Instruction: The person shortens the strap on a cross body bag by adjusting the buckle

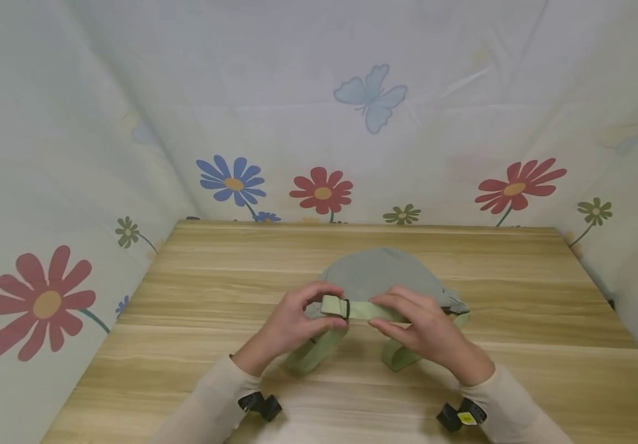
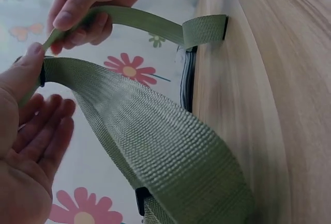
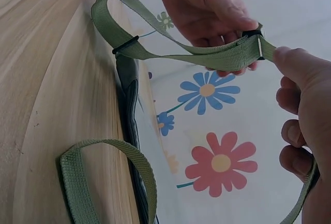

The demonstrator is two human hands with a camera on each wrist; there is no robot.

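"What's happening close in?"
"The left hand [image 1: 294, 317] pinches the black buckle [image 1: 347, 309] between thumb and fingers. Just beside it, the right hand [image 1: 427, 320] pinches the green strap [image 1: 362, 310], both held up off the wood."
"How far along would you call it?"
"The strap already runs through the buckle, so I'd judge the threading done. Slack seems to be what's left: a loop droops near each hand, so it doesn't look drawn snug yet."
"Where's the bag?"
"The grey bag [image 1: 382, 271] rests on the counter [image 1: 519, 277] just beyond the hands, around the middle."
"And room to move?"
"Plenty sideways: bare wood stretches left and right, with both side edges well apart from the hands. Past the bag, a strip of wood reaches the far edge, then the flowered cloth [image 1: 274, 92] rises behind."
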